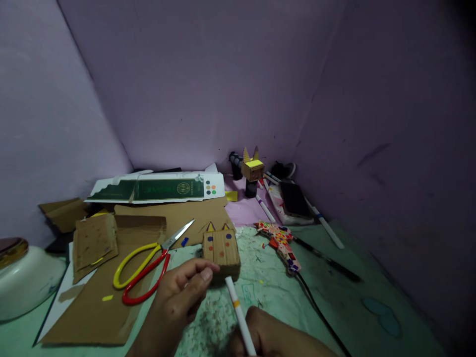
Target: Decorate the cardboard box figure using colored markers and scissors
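My left hand [178, 297] pinches the near left edge of a small cardboard box figure [222, 250] with pointed ears and coloured dots, which rests on the green mat. My right hand [271, 337] grips a white marker [238, 312] with an orange band, its tip pointing up at the box's lower edge. Scissors [147, 265] with one yellow and one red handle lie just left of my left hand on brown cardboard.
A flattened green-and-white carton [159, 188] and cardboard pieces [94, 240] lie at the left. A white bowl [26, 282] sits far left. A patterned glue gun [282, 240] with a black cord, other markers [327, 225], a phone [295, 198] and a second cardboard figure [252, 168] stand behind.
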`<state>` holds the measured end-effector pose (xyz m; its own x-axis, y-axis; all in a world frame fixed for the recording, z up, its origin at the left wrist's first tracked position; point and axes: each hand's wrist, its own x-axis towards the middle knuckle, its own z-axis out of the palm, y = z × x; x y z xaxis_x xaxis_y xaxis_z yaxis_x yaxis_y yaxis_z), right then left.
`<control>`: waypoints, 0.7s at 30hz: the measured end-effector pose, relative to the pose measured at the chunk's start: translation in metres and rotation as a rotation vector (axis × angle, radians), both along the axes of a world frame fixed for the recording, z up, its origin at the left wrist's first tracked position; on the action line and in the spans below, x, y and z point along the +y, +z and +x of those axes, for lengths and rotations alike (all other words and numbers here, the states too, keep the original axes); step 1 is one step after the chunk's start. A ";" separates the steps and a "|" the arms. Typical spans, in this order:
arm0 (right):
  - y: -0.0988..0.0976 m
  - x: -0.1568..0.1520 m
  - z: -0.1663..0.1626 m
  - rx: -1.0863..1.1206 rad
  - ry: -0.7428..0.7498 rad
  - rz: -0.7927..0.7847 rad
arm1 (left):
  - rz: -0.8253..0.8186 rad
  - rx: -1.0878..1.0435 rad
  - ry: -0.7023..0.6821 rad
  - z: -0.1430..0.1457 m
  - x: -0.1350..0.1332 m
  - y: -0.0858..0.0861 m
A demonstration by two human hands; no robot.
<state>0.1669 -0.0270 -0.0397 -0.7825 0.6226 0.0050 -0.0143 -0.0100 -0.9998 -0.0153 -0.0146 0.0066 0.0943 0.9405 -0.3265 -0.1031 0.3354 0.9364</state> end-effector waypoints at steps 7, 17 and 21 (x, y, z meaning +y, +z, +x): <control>0.005 -0.007 0.008 -0.017 -0.131 -0.130 | -0.070 -0.258 -0.172 -0.003 0.002 -0.011; 0.002 0.006 0.012 0.231 -0.816 0.122 | -0.060 -0.185 -0.447 0.000 -0.011 -0.024; 0.004 0.002 0.008 0.118 -0.832 0.189 | -0.014 -0.202 -0.432 0.001 -0.011 -0.019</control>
